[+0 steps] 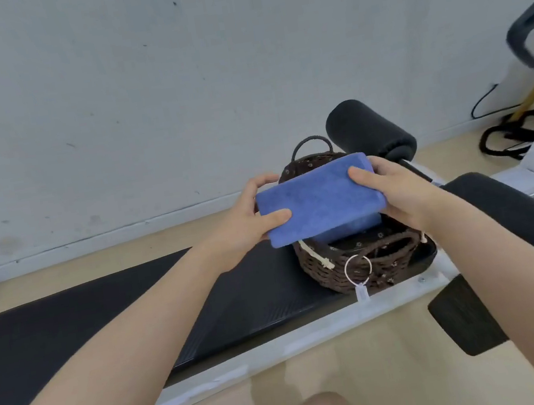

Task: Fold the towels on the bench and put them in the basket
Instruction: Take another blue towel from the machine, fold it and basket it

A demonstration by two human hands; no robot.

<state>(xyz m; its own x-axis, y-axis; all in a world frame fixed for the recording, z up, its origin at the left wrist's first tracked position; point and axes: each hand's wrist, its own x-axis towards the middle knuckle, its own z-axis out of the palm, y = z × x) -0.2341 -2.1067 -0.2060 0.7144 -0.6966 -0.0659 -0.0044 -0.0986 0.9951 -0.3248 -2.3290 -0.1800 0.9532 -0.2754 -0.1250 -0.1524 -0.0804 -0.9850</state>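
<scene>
A: How do you think that blue towel point(319, 203) will handle?

B: Soft and light, I'd judge. It's terry cloth, so it isn't slippery or fragile, but a folded stack can sag or spring open if you take it by one corner. Holding it by the two short ends is the sensible way, and that's how it is held.

A: So both hands are on it?

B: Yes. The left hand point(244, 221) grips the end farther from the basket's point(324, 273) middle, thumb on top and fingers curled round the far edge. The right hand point(396, 193) grips the other end, thumb lying across the top, fingers underneath.

A: Where is it against the basket?

B: Held level just above the basket's mouth, its left end overhanging the rim. A second patch of blue shows below it, inside the basket; I can't tell whether that is a hanging layer or another towel.

A: And its look?

B: A neat, thick rectangle, plain mid-blue, fuzzy nap, rounded fold edges. The basket itself is dark wicker with rope handles and a small white tag point(361, 292), sitting on the black bench point(102, 317).
</scene>
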